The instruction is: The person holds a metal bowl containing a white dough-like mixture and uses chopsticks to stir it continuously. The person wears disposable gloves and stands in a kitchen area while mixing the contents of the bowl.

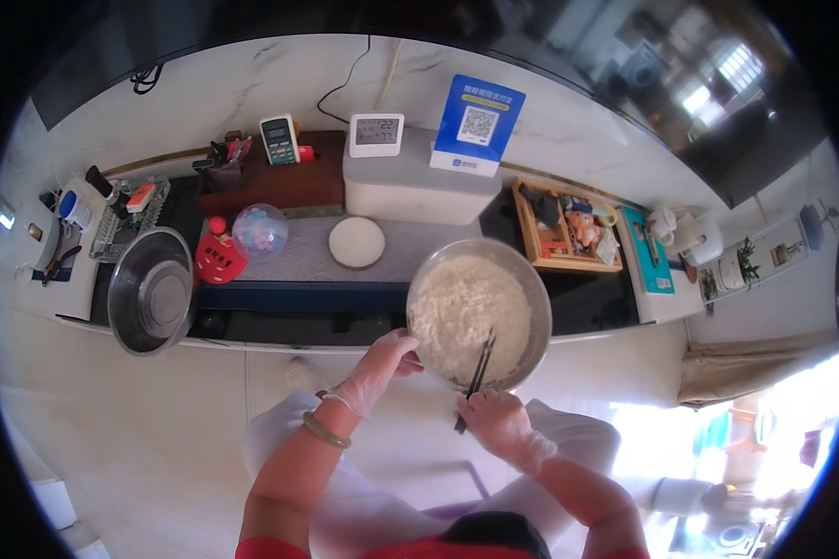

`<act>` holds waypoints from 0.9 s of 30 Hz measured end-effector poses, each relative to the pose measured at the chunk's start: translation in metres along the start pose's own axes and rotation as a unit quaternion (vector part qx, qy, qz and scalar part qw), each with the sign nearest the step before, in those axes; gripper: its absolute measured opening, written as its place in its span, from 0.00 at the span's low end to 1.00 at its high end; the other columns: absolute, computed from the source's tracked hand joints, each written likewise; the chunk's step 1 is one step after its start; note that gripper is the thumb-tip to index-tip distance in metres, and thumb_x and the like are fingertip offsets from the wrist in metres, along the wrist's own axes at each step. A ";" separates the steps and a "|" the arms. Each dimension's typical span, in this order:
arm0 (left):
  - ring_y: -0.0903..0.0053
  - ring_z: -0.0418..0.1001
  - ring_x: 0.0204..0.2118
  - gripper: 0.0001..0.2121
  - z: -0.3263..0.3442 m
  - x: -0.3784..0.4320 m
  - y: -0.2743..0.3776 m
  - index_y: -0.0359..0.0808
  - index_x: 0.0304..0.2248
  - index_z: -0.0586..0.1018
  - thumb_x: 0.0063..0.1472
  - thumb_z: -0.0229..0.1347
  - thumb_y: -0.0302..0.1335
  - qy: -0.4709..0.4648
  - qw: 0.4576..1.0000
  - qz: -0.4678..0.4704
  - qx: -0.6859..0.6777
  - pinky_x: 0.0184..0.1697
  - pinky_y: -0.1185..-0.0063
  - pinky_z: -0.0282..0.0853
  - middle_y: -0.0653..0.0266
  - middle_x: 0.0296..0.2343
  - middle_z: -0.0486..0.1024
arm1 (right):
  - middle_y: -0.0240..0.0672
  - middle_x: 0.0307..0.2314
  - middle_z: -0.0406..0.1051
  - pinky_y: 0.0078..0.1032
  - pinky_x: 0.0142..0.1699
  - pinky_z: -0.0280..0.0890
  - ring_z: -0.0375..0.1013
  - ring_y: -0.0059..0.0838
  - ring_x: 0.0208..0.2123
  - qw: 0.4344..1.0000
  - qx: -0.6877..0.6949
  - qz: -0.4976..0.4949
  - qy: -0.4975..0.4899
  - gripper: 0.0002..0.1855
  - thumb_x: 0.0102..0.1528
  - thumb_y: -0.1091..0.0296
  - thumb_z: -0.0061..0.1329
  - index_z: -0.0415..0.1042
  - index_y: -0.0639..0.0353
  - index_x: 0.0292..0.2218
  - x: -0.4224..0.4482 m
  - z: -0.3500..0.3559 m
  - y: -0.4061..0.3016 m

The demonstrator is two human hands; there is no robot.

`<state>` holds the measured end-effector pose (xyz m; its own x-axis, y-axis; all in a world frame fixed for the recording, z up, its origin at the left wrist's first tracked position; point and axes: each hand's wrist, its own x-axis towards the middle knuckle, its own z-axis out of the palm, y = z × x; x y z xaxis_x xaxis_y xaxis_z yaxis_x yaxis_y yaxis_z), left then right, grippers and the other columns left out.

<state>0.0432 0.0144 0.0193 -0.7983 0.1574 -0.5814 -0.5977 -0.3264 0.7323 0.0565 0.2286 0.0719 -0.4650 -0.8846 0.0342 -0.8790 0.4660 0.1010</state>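
Observation:
A round metal bowl (543,314) stands at the front edge of the counter, right of the middle. In it is a pale, crumbly, flour-like mixture (465,300), lumpier on the left side. My left hand (384,360), in a clear disposable glove, grips the bowl's lower left rim, thumb uppermost; its other fingertips are partly hidden. A pair of dark chopsticks (482,363) is held in my gloved right hand (498,421) just below the near rim. Their tips reach into the mixture, and their back ends stick out under my fist.
A second metal bowl (152,293) sits at the counter's left front edge. Behind are a white round dish (356,242), a clear ball (260,232), a digital clock (376,135), a blue sign (477,126) and a wooden tray (566,262) of small items.

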 end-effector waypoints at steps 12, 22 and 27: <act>0.68 0.72 0.31 0.17 -0.001 0.013 0.010 0.30 0.43 0.62 0.54 0.38 0.29 -0.095 0.994 -0.017 -0.050 0.36 0.74 0.69 0.53 0.32 0.70 | 0.29 0.18 0.67 0.13 0.23 0.61 0.66 0.16 0.19 0.768 0.469 0.399 0.177 0.04 0.47 0.72 0.49 0.70 0.62 0.24 0.016 -0.024 0.099; 0.65 0.71 0.34 0.18 0.031 0.009 -0.029 0.29 0.45 0.58 0.52 0.38 0.23 -0.100 0.977 -0.031 -0.188 0.38 0.72 0.69 0.49 0.37 0.67 | 0.34 0.19 0.69 0.12 0.22 0.65 0.68 0.18 0.17 0.719 0.502 0.447 0.175 0.11 0.52 0.67 0.42 0.71 0.66 0.28 0.016 -0.068 0.165; 0.62 0.70 0.37 0.19 0.039 0.012 -0.045 0.29 0.45 0.58 0.52 0.39 0.22 -0.083 0.967 -0.044 -0.238 0.40 0.71 0.68 0.49 0.38 0.66 | 0.36 0.17 0.68 0.12 0.20 0.64 0.67 0.19 0.14 0.709 0.497 0.441 0.236 0.12 0.53 0.66 0.40 0.70 0.67 0.26 0.009 -0.051 0.188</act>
<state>0.0572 0.0671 -0.0069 -0.7708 0.3383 -0.5398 -0.5929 -0.6910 0.4135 -0.1077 0.3078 0.1420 -0.9992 -0.0405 0.0004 -0.0171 0.4153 -0.9095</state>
